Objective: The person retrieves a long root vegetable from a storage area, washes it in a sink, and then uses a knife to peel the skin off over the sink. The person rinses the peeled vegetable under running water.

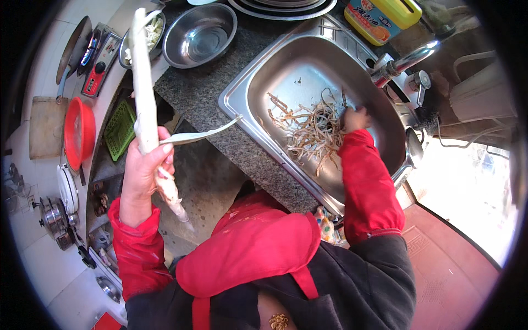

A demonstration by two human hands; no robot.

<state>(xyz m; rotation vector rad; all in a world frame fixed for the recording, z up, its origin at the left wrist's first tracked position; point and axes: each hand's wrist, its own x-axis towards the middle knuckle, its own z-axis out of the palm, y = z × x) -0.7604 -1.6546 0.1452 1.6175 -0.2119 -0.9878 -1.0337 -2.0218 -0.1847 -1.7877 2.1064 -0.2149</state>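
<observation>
My left hand is closed around a long white vegetable stalk, perhaps a large leek or scallion. The stalk stands nearly lengthwise in view, with a loose pale leaf bending off to the right and a ragged lower end. Over the stainless steel sink, my right hand is low in the basin at the right edge of a pile of dry, stringy peelings. It is blurred, and its fingers are partly hidden, so I cannot tell whether it holds anything.
A steel bowl rests on the granite counter, near a bowl of cut pale vegetable. A chrome faucet and a yellow jug stand beyond the sink. Farther left are a red basin, a green basket and a portable stove.
</observation>
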